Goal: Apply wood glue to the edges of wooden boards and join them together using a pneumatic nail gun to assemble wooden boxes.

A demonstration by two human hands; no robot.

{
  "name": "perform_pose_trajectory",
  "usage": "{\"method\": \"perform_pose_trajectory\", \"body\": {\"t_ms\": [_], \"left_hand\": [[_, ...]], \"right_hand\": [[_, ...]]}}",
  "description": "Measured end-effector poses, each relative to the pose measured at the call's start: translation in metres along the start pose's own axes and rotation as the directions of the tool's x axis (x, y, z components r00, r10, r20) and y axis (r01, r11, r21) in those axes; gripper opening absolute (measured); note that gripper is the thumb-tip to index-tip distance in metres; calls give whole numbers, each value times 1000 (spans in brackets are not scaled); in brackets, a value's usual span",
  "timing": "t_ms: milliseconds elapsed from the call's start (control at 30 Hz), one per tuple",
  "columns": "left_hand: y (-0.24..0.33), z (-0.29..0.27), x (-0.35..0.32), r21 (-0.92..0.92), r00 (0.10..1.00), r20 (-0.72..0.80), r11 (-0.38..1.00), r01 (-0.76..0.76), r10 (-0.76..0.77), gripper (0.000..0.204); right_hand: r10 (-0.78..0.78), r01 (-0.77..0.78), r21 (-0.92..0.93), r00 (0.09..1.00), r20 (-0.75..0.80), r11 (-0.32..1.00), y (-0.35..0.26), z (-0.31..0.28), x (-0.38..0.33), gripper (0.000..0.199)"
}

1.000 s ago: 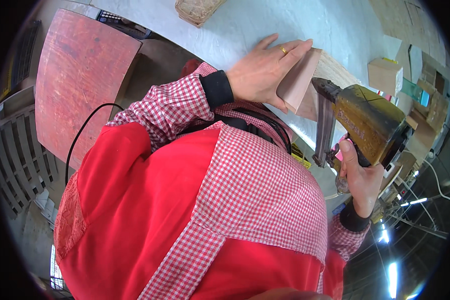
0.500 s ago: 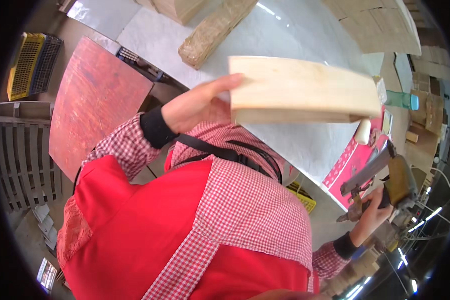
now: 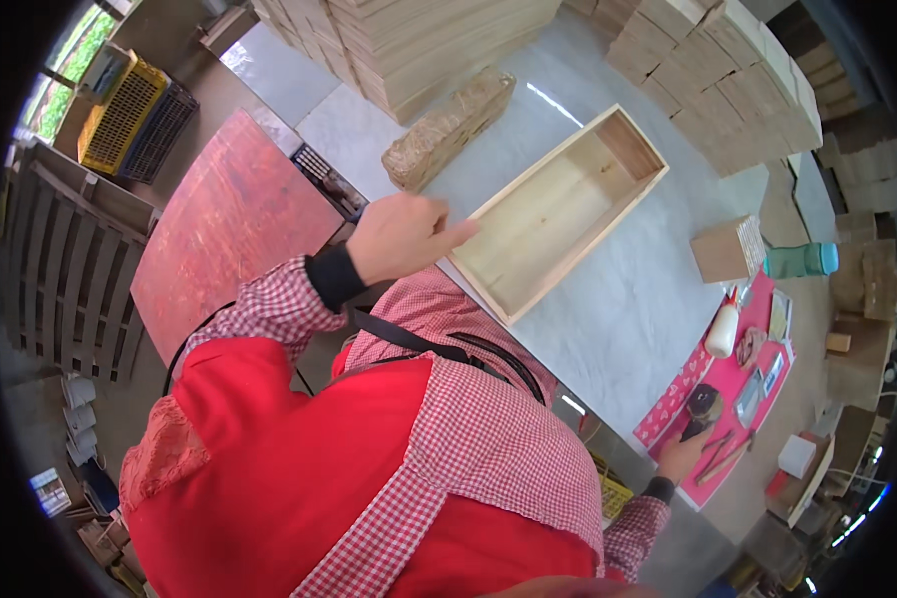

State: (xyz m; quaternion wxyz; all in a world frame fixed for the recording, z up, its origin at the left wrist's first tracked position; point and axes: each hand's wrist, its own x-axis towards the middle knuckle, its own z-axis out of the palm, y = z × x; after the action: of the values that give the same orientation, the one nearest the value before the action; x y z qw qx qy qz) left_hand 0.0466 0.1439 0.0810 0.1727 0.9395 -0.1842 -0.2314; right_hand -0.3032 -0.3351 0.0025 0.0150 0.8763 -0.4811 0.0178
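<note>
An open-topped, pale wooden box (image 3: 558,214) rests on the grey-white tabletop with its hollow side up. My left hand (image 3: 404,239) is at its near left end, fingers pointing at the rim and one fingertip overlapping it. The fingers are not wrapped around the wood; whether they touch it I cannot tell. Over the pink mat at the right, my right hand (image 3: 680,458) is closed on the dark grip of a nail gun (image 3: 705,402). Only its blunt brownish end and grip show; the rest is hidden.
Stacked wooden boards (image 3: 419,50) and a tape-wrapped bundle (image 3: 448,130) lie beyond the box. Wooden blocks (image 3: 738,90) are piled far right. A white glue bottle (image 3: 723,331), a small wooden block (image 3: 728,249) and a teal bottle (image 3: 802,260) stand rightward. A red board (image 3: 229,224) is at left.
The box has gone from raised in my left hand, hollow side hidden, to the tabletop, opening upward. My left hand's grip has loosened. My right hand has lowered the nail gun toward the pink mat.
</note>
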Motion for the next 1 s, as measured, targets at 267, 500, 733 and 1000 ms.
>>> {"method": "perform_pose_trajectory", "body": {"t_ms": [267,500,733,1000], "left_hand": [[-8,49,52,108,863,-400,951,-290,309,23],[-3,7,-59,-280,671,-740,930,-238,-51,26],[-117,35,-183,-448,8,-894,894,7,-448,24],[-254,157,-197,-834,-50,-425,370,409,-904,29]], "right_hand": [[-344,394,211,909,-237,895,-23,1,12,66],[-498,657,442,752,-431,611,-122,8,60,51],[-629,801,557,554,-546,222,-289,20,11,40],[-757,858,511,301,-580,-51,-399,49,-28,34]]}}
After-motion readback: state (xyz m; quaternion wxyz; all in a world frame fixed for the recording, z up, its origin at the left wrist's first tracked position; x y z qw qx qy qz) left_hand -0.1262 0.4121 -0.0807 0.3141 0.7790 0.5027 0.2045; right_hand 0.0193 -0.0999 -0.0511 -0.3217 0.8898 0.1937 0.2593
